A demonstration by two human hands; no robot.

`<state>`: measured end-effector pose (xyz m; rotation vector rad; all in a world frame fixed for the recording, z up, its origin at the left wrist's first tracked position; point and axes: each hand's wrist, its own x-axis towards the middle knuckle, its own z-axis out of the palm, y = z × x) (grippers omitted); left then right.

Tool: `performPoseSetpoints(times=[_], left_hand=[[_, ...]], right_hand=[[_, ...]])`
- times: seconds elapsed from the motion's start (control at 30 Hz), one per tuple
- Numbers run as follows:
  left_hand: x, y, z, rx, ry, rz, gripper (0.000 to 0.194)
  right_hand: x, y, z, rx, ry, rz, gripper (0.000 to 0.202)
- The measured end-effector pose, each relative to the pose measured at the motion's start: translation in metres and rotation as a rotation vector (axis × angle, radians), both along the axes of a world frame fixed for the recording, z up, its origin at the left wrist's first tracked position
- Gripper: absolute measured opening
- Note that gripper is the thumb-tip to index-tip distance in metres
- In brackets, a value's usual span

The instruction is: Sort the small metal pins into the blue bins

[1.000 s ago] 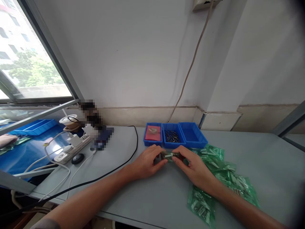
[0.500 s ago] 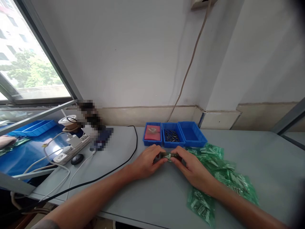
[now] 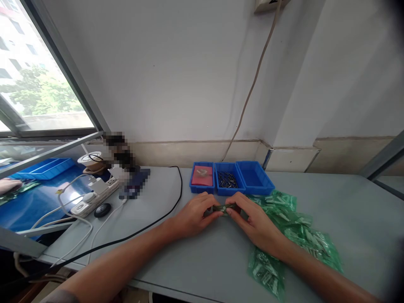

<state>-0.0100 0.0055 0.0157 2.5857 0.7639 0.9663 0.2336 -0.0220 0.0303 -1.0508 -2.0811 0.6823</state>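
Both of my hands pinch a small green plastic bag (image 3: pixel 224 208) just above the table, in front of the blue bins. My left hand (image 3: pixel 197 213) has its thumb and fingers closed on the left end. At the right end, my right hand (image 3: pixel 249 216) grips it the same way. What lies inside the bag is mostly hidden by my fingers. Beside and under my right forearm lie several green plastic bags (image 3: pixel 295 221) with small metal parts in them. Another such bag (image 3: pixel 268 271) rests nearer the front edge.
Three blue bins stand in a row: one with a pink packet (image 3: pixel 202 175), one with dark metal pins (image 3: pixel 227 180), and a right-hand bin (image 3: pixel 255 176). A black cable (image 3: pixel 148 223) crosses the table on the left, near a mouse (image 3: pixel 102 210) and a power strip (image 3: pixel 94 198).
The green bag between my fingers has tilted or folded slightly and looks thinner. My hands have barely moved, and everything else stays in place.
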Motion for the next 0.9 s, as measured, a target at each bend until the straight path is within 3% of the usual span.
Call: performPoseSetpoints(times=[0.43,0.9], left_hand=[[0.0037,-0.0034,0.0003,0.005,-0.069,0.010,0.022],[0.0043,-0.0038,-0.0003,-0.033,-0.077,0.024,0.027]], right_hand=[[0.0021,-0.0008,0.0008,-0.127,-0.053,0.019,0.010],[0.0007,-0.0007,-0.0020,-0.093,-0.038,0.008,0.009]])
